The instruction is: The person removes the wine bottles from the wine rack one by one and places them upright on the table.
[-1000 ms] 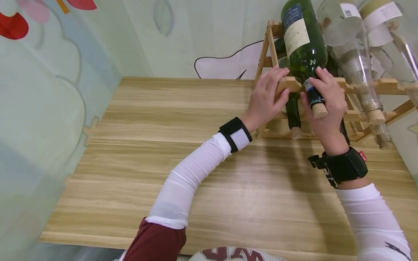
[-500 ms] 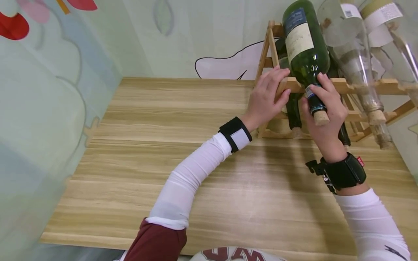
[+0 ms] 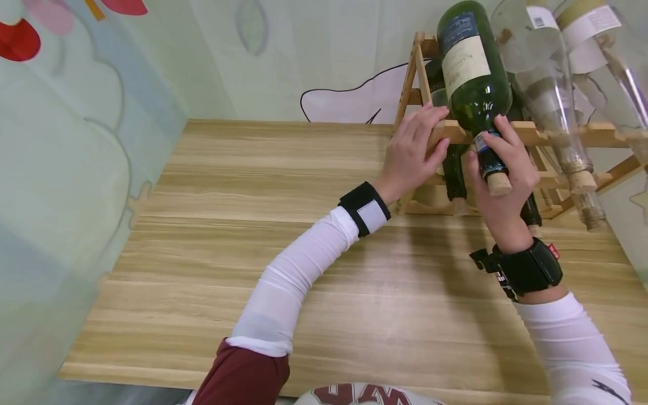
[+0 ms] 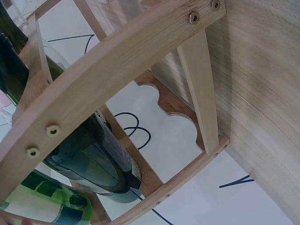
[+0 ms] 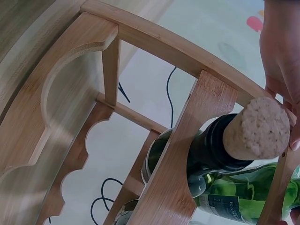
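Observation:
A green wine bottle (image 3: 471,62) with a cream and blue label lies tilted on the top tier of a wooden wine rack (image 3: 458,132), its corked neck pointing toward me. My right hand (image 3: 506,174) grips that neck, thumb on one side and fingers on the other. At the rack's left end, my left hand (image 3: 415,152) holds the corner of the frame. Beneath the held bottle, a dark bottle (image 3: 454,174) rests in the tier below; its cork (image 5: 262,129) looms large in the right wrist view. The left wrist view shows the rack's side rail (image 4: 117,56).
Right of the held bottle, a clear corked bottle (image 3: 549,95) and another clear bottle (image 3: 607,62) lie on the rack's top tier. The rack stands at the back right of a wooden table (image 3: 253,225), against a patterned wall (image 3: 228,62).
My right hand and the green bottle have slid slightly toward me and down, mostly in the first half second. More of its label faces up. The left hand stays on the rack.

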Motion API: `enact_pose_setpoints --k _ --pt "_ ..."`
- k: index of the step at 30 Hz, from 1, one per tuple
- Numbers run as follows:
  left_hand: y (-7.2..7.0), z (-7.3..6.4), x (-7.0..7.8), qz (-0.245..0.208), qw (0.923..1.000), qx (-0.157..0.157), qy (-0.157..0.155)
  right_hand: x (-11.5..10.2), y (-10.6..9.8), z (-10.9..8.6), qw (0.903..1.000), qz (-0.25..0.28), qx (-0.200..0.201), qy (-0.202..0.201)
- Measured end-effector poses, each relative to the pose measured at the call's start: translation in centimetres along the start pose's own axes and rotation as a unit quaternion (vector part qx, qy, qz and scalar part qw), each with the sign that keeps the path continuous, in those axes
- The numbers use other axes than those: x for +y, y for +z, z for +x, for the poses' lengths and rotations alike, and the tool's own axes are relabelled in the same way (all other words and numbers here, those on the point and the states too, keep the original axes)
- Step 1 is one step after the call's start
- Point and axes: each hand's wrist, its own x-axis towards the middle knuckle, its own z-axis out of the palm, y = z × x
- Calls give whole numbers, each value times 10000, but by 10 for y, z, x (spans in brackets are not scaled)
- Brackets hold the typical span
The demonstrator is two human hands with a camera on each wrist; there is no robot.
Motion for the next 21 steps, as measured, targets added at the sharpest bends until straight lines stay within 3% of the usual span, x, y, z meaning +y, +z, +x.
enact_pose_setpoints --k 21 --pt "6 0 -3 38 9999 143 69 -6 -2 3 9991 379 114 117"
